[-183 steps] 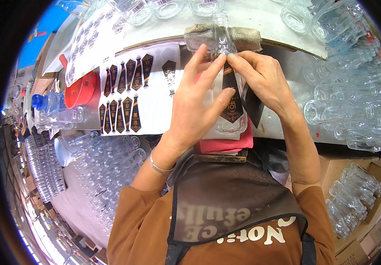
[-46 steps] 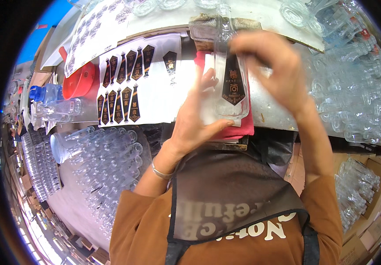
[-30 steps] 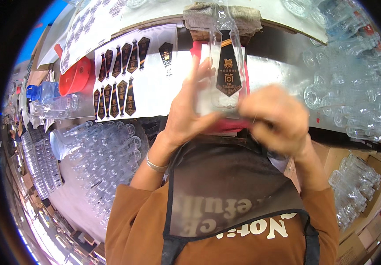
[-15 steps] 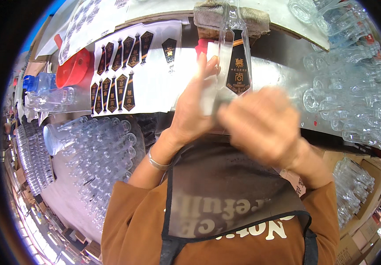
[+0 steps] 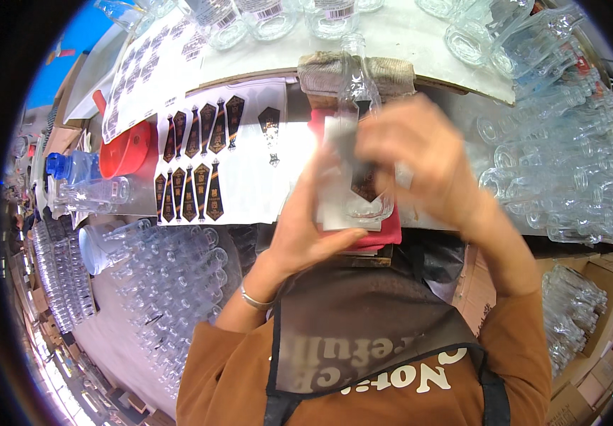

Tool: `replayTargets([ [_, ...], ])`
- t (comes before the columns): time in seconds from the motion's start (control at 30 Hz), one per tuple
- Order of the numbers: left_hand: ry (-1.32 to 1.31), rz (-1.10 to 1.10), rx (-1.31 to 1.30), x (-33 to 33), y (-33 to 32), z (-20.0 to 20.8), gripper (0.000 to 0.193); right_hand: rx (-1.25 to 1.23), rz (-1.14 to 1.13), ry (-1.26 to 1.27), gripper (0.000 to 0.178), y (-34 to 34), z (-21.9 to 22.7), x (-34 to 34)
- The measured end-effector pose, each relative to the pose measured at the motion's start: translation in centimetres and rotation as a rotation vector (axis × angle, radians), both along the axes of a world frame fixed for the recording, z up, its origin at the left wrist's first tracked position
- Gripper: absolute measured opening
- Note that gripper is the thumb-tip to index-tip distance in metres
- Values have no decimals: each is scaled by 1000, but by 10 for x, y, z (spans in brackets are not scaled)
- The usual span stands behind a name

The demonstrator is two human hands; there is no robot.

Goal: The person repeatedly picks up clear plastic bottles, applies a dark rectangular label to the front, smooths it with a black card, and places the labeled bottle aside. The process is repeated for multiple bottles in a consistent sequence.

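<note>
A clear glass bottle (image 5: 358,82) lies with its neck pointing away from me, bearing a black tie-shaped label (image 5: 364,186). My left hand (image 5: 303,224) is beside its lower left side, thumb stretched toward the base and fingers extended forward, partly smeared. Bent over the label, my right hand (image 5: 420,145) has its fingers closed and blurred. A dark patch shows at its fingertips; whether that is a tool or the label cannot be made out. Under the bottle are a white sheet (image 5: 331,202) and a pink cloth (image 5: 390,234). A rolled towel (image 5: 320,73) supports the neck.
Left of the bottle lies a sheet of black tie-shaped labels (image 5: 246,188), beside a red bowl (image 5: 125,150). Clear bottles (image 5: 533,184) are stacked at the right, and several bottles (image 5: 267,21) stand on the far board. More bottles (image 5: 171,277) fill the lower left.
My right hand has moved up from the bottle's base onto the label. My left hand has shifted lower, its thumb now spread beside the base. The view has tilted farther forward.
</note>
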State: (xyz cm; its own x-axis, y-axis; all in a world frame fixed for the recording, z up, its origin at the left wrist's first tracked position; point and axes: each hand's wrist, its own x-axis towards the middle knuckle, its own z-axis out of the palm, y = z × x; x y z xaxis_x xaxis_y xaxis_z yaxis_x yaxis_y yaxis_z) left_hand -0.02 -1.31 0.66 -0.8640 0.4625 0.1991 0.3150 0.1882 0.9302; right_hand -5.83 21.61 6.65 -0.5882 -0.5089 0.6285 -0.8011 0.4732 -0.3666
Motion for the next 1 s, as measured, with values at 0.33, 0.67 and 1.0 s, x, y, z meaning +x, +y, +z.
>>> replayTargets([
  [0.33,-514,230,-158,-100,34,41,59,-679,-294,-577,33,33,10,11],
  [0.67,-556,214,134,-98,53,15,63,-823,-288,-823,35,37,-19,30],
  [1.0,-460,208,329,-82,64,6,61,-473,-445,-575,31,15,-18,-17],
])
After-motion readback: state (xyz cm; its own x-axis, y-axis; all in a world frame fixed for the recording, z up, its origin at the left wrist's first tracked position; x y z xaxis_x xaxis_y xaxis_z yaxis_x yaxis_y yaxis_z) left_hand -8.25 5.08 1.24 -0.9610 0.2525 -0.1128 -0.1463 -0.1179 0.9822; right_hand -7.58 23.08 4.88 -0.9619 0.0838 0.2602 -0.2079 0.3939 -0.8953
